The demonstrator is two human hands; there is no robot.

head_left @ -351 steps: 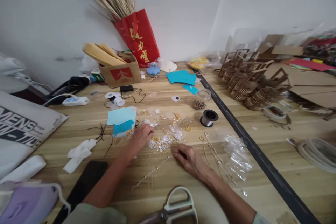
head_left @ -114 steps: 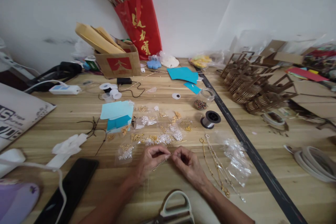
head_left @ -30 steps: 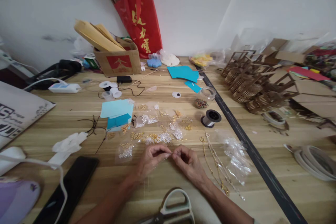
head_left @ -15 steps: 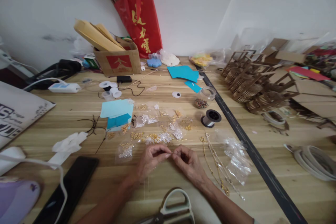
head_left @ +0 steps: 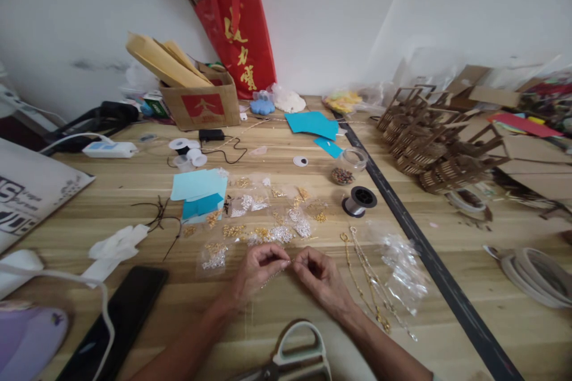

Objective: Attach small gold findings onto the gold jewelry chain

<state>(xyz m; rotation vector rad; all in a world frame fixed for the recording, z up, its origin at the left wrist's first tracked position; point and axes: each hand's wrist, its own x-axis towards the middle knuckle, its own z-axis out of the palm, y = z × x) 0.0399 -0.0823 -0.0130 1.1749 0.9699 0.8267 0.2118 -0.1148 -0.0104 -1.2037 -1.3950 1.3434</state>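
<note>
My left hand (head_left: pixel 257 271) and my right hand (head_left: pixel 320 277) meet fingertip to fingertip just above the wooden table (head_left: pixel 277 333), both pinching a thin gold chain (head_left: pixel 273 275) that trails down and left under the left hand. Just beyond the hands lie several small clear bags of gold and silver findings (head_left: pixel 268 229). More gold chains (head_left: pixel 364 280) stretch out on the table right of my right hand, beside crumpled clear bags (head_left: pixel 404 271). White-handled scissors (head_left: pixel 297 354) lie at the near edge below my hands.
A wire spool (head_left: pixel 358 200) and a bead jar (head_left: pixel 344 169) stand farther back right. Blue paper (head_left: pixel 199 190) lies left of the findings, a black phone (head_left: pixel 125 315) and white tissue (head_left: pixel 116 247) at near left. A cardboard box (head_left: pixel 199 104), red bag (head_left: pixel 239 38) and wooden cutouts (head_left: pixel 433 143) line the back.
Long ago my hands lay apart on the table among the findings; they since came together on the chain. Over the last second nothing has visibly moved.
</note>
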